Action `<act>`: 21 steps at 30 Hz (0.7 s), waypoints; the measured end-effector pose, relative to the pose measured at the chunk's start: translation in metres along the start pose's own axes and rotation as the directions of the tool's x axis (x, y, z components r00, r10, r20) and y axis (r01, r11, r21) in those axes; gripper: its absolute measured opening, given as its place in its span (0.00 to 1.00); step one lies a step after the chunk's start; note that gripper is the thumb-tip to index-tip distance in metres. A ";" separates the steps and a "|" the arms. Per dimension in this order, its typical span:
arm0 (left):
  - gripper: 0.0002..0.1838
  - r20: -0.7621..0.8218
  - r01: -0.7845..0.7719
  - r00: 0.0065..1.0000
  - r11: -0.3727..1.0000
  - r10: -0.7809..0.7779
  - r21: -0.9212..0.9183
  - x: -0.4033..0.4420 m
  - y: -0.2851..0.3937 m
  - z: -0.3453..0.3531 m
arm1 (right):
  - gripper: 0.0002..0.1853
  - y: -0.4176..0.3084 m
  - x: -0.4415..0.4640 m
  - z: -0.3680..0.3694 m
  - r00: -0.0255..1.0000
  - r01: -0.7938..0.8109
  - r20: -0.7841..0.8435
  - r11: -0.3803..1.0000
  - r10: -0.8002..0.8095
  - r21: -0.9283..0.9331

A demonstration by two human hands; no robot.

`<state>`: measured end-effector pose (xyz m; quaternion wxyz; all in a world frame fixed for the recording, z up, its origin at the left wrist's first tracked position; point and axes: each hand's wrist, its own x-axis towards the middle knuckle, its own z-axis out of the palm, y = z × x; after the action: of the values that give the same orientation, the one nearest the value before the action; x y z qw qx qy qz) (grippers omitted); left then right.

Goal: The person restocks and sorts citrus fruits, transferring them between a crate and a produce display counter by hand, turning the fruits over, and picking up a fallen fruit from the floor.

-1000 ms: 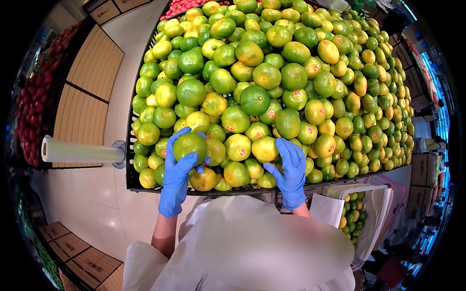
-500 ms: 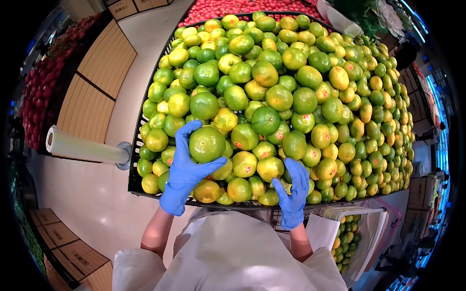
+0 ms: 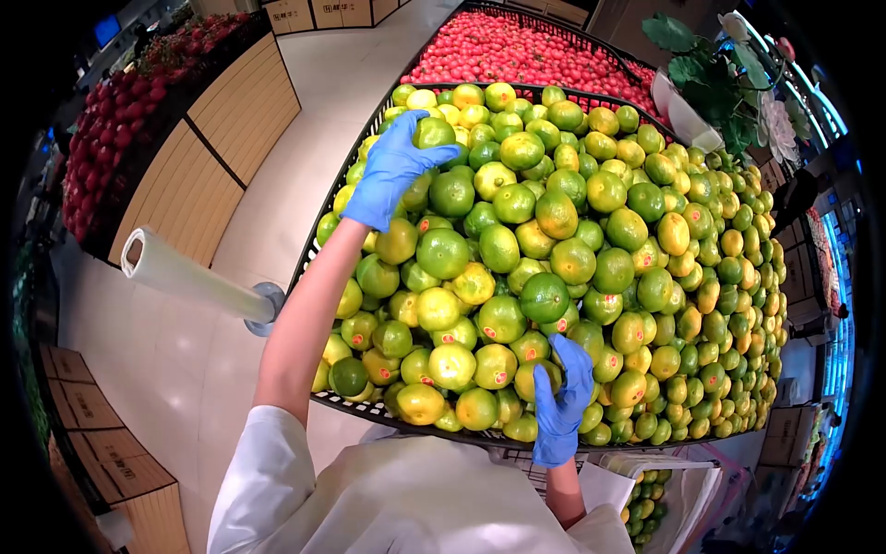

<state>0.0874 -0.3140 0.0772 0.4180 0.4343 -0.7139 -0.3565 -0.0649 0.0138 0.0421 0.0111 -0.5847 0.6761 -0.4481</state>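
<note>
- gripping a green mandarin [image 3: 434, 133] toward the far left of the pile of mandarins [image 3: 591, 263], the blue-gloved left hand [image 3: 394, 173] curls its thumb and fingers around the fruit.
- low at the pile's near edge, the blue-gloved right hand [image 3: 566, 404] has its thumb spread from its fingers, against a yellow-green mandarin [image 3: 528, 380].
- the pile fills a black crate [image 3: 369, 413].
- small red fruit [image 3: 526, 54] lies beyond; a whitish plastic roll [image 3: 189, 277] is left of the crate.
</note>
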 end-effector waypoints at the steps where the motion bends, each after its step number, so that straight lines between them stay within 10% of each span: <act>1: 0.38 -0.002 -0.021 1.000 1.000 0.021 0.004 0.015 -0.013 -0.002 | 0.24 -0.001 0.002 -0.002 1.000 -0.031 0.003 0.999 0.031 0.012; 10: 0.43 0.520 -0.319 0.836 0.926 0.174 0.203 0.072 -0.072 0.010 | 0.20 -0.001 0.008 -0.010 0.991 -0.131 -0.037 0.991 0.130 -0.037; 16: 0.39 0.597 -0.493 0.771 0.800 0.221 0.341 0.068 -0.073 0.004 | 0.19 0.003 0.008 -0.008 0.987 -0.160 -0.043 0.985 0.158 -0.061; 21: 0.25 0.319 -0.251 0.919 0.968 0.231 0.025 0.061 -0.068 -0.007 | 0.19 0.003 0.009 -0.004 0.988 -0.154 -0.034 0.988 0.154 0.001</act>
<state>0.0991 -0.3963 0.0388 0.3254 0.2943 -0.8304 -0.3435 -0.0721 0.0090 0.0468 0.0335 -0.5232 0.7197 -0.4551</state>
